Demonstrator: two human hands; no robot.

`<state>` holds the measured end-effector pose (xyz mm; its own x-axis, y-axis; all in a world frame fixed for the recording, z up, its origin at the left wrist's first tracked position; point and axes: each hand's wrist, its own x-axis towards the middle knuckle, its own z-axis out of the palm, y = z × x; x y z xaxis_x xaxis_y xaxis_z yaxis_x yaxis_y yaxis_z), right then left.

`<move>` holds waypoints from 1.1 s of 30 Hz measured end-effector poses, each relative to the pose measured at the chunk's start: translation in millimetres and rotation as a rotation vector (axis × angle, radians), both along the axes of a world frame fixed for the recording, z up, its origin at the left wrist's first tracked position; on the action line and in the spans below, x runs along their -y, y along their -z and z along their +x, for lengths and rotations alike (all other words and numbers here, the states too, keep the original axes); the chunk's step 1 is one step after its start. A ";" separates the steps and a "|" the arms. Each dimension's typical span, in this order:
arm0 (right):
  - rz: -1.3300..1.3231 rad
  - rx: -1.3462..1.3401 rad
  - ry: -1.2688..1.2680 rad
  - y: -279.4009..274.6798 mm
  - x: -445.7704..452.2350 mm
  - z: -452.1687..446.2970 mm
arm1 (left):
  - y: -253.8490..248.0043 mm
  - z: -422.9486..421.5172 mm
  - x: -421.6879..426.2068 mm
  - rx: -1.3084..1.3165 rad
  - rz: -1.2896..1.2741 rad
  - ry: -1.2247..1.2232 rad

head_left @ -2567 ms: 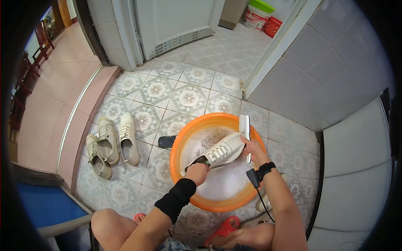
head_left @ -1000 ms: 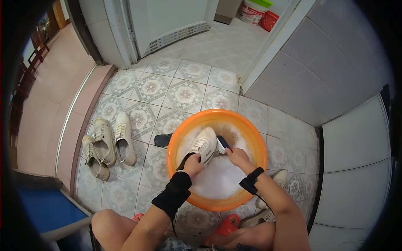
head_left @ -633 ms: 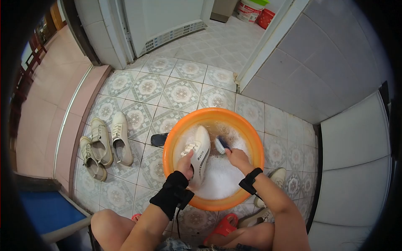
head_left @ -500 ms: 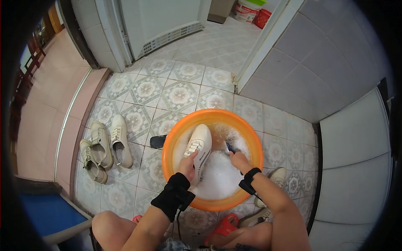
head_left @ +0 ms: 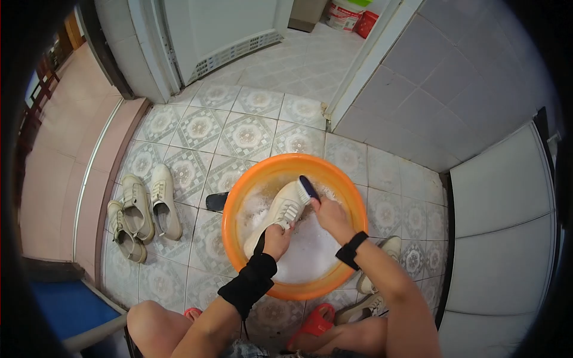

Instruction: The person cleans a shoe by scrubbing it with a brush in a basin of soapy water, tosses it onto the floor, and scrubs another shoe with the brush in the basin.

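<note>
Over an orange basin (head_left: 231,197) of soapy water, my left hand (head_left: 277,240) is closed on a white lace-up shoe (head_left: 279,209). The shoe is tilted with its toe up and to the right. My right hand (head_left: 332,219) grips a scrub brush (head_left: 309,188) with a dark blue back. Its pale bristles lie against the toe of the shoe. White suds (head_left: 307,256) cover much of the water. Part of the brush handle is hidden in my fingers.
Several pale shoes (head_left: 136,209) stand on the tiles left of the basin, and more shoes (head_left: 365,304) lie at its lower right. A dark object (head_left: 216,201) touches the basin's left side. A grey panelled cabinet (head_left: 501,238) stands at right, a door (head_left: 227,30) ahead.
The brush has come up out of the suds onto the shoe's toe. My left hand has turned the shoe so that its toe points further right, with its laces facing me.
</note>
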<state>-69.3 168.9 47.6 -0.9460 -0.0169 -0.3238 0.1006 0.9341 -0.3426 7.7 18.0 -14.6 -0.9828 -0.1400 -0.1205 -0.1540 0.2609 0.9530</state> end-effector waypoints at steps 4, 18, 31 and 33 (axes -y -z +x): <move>0.023 0.011 -0.264 -40.3 32.5 26.0 | -20.5 -4.4 4.0 -0.048 -0.199 0.160; 0.022 -0.097 -0.004 -14.2 -32.4 1.0 | -22.7 -12.5 2.0 -0.304 -0.457 0.271; -0.543 0.333 0.192 3.0 -60.1 -22.3 | -22.8 -22.0 21.9 0.145 0.349 0.228; -0.684 0.302 0.337 -9.5 -57.0 -22.6 | -33.2 -21.8 23.5 0.230 0.396 0.192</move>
<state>-91.9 226.0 57.1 -0.8093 -0.0331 -0.5864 0.5176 0.4317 -0.7387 -14.2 -5.5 18.6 -0.9280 0.1415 -0.3446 -0.3567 -0.0704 0.9316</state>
